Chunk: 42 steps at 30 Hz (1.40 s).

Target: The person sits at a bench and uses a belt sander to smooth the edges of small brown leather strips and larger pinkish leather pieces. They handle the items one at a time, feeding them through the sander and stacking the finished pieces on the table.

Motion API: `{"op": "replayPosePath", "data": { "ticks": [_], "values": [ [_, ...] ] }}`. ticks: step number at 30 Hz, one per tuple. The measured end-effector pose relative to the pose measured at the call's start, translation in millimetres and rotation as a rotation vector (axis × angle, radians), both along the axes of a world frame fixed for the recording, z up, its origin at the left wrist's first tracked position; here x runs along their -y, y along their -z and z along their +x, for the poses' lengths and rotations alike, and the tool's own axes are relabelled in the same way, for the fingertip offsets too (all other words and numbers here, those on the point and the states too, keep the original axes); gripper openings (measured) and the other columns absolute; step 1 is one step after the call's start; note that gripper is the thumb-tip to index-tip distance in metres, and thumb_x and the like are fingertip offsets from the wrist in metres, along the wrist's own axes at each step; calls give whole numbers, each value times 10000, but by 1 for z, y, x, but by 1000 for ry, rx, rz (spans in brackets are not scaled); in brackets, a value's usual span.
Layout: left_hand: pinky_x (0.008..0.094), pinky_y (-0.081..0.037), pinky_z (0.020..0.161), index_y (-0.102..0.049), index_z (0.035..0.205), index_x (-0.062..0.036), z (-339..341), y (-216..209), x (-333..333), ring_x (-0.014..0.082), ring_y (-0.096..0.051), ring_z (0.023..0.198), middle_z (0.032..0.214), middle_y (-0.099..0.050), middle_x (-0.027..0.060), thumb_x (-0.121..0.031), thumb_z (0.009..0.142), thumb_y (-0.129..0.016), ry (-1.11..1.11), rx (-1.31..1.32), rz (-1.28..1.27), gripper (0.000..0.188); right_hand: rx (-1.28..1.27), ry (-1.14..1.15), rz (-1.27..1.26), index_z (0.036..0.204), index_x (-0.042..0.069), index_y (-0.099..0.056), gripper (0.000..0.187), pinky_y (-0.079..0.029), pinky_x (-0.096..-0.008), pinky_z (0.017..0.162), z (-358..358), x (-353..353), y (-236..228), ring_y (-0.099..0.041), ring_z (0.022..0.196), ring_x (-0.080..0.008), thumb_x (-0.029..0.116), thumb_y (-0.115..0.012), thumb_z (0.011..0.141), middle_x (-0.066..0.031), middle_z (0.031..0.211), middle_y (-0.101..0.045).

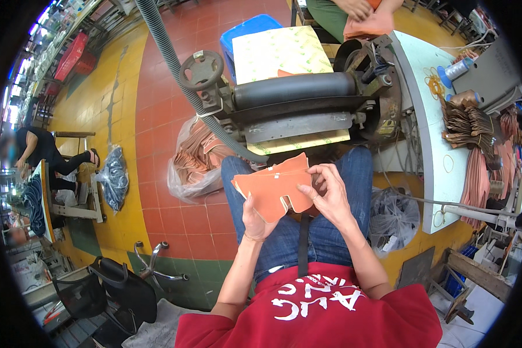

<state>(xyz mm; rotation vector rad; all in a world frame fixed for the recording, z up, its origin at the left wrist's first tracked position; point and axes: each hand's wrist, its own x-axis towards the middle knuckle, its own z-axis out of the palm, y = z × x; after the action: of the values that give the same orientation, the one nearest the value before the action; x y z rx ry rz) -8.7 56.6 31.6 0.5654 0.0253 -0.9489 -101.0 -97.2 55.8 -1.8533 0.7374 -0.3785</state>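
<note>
Left hand (259, 224) grips the near-left edge of orange cut pieces (269, 188), right hand (332, 197), half-curled, thumbs their right edge; they lie between both hands, long axis roughly crosswise, black roller (296, 91) beyond.

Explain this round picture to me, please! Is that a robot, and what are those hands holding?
No robot here, just a person. A camera worn on the head looks down, and its wide lens bends straight edges. Each grip is a bare hand. The left hand holds a stack of flat orange pieces from below, while the right hand touches the stack's right side. In front stands a machine with a dark roller and a handwheel. Behind the roller lies a pale yellow board. At the right, a pale table has a blue spool and a pile of brown pieces.
</note>
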Motion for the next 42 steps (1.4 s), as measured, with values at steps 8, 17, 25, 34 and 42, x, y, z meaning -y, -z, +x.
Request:
{"op": "replayPosePath", "data": {
  "ticks": [8, 17, 25, 34, 42],
  "values": [
    [437, -413, 951, -381, 1334, -86, -6, 13, 2, 261, -471, 1179, 1283, -471, 89, -549, 873, -490, -109, -25, 92, 662, 27, -118, -606, 808, 35, -537, 186, -483, -344, 650, 1, -11, -9, -547, 770, -280, 60, -709, 742, -107, 874, -533],
    [517, -441, 894, -343, 1358, -103, 27, 17, -11, 306, -456, 1188, 1322, -437, 107, -555, 878, -475, -238, -2, 43, 672, 402, 192, 317, 949, 45, -419, 178, -378, -169, 556, 11, 12, 24, -460, 643, -15, 74, -589, 901, -9, 761, -580],
    [556, -388, 923, -338, 1368, -134, 36, 21, -38, 301, -401, 1238, 1367, -387, 105, -501, 879, -500, -264, -32, 40, 632, 133, 400, 633, 1307, 8, -283, 531, -547, -296, 738, 23, 83, 78, -629, 850, -174, 126, -599, 897, -157, 1034, -606],
    [533, -428, 899, -328, 1366, -104, 27, 22, -28, 314, -445, 1199, 1338, -416, 123, -502, 881, -496, -202, -35, 59, 650, 630, 447, 896, 1323, -32, -364, 512, -479, -253, 903, 61, 75, 86, -559, 1067, -176, 43, -606, 878, -156, 1200, -526],
    [521, -438, 901, -338, 1369, -94, 22, 23, -21, 308, -458, 1192, 1334, -432, 122, -495, 891, -480, -147, -90, 34, 640, 48, 336, 352, 1114, -32, -553, 275, -483, -265, 802, 23, 33, 88, -589, 919, -127, 76, -620, 870, -82, 1007, -623]
  ]
}}
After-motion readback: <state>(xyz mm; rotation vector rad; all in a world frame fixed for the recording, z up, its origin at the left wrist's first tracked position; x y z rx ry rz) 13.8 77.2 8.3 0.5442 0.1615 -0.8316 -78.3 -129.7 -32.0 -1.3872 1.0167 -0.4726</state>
